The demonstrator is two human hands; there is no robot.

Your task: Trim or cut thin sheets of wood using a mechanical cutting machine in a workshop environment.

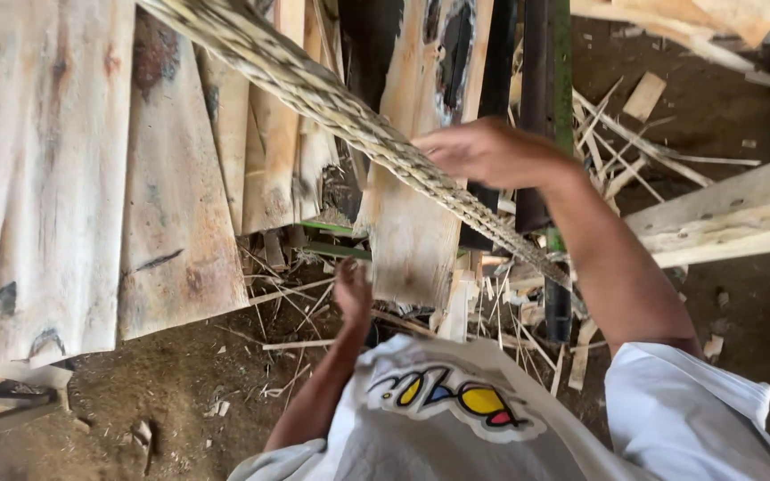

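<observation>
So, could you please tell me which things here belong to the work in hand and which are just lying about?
In hand:
- thick pale braided fibre rope, gripped by the right hand
- narrow pale wooden plank, with the left hand at its lower end

Lying about:
- wide weathered wooden boards
- thin wood splinters and offcuts on the dirt ground
- long pale timber beam

Planks: wide pale wooden boards (55, 178) with dark knots and stains are leaning side by side across the left.
Beam: a thick light timber beam (733, 218) is lying at a slant on the right.
Post: a dark upright bar with a green edge (550, 89) is standing behind the middle.
Scraps: thin wood splinters and offcuts (621, 147) are lying scattered.
Floor: the brown dirt floor (171, 392) is showing beneath everything.
</observation>
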